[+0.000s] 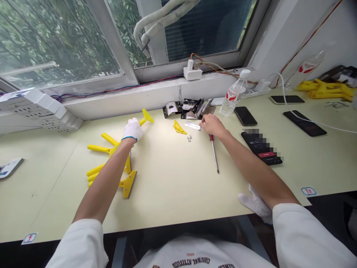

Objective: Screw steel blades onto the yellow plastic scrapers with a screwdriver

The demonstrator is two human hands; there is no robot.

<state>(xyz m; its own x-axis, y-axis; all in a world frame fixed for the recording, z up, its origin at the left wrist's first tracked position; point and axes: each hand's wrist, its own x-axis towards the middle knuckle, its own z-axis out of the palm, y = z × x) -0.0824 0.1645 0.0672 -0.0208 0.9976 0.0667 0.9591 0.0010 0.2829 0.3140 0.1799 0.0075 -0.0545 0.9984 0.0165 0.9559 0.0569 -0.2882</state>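
Note:
In a white knit glove, my left hand [132, 130] is closed round the handle of a yellow scraper [146, 118], whose head points away to the right. My bare right hand [213, 125] pinches the right end of a flat metal blade [193, 125] lying on the table. Left of the blade are yellow plastic pieces [179, 128], and small screws [189, 138] sit just in front. A screwdriver [215, 158] lies below my right hand, its red handle partly hidden. Several yellow scrapers with blades [129, 185] lie beside and under my left forearm.
Opened black blade packets [189, 108] lie against the window ledge. A water bottle [233, 95] and phones [245, 116] stand or lie on the right. A white glove [255, 203] rests at the front edge. White boxes [39, 109] are stacked at left.

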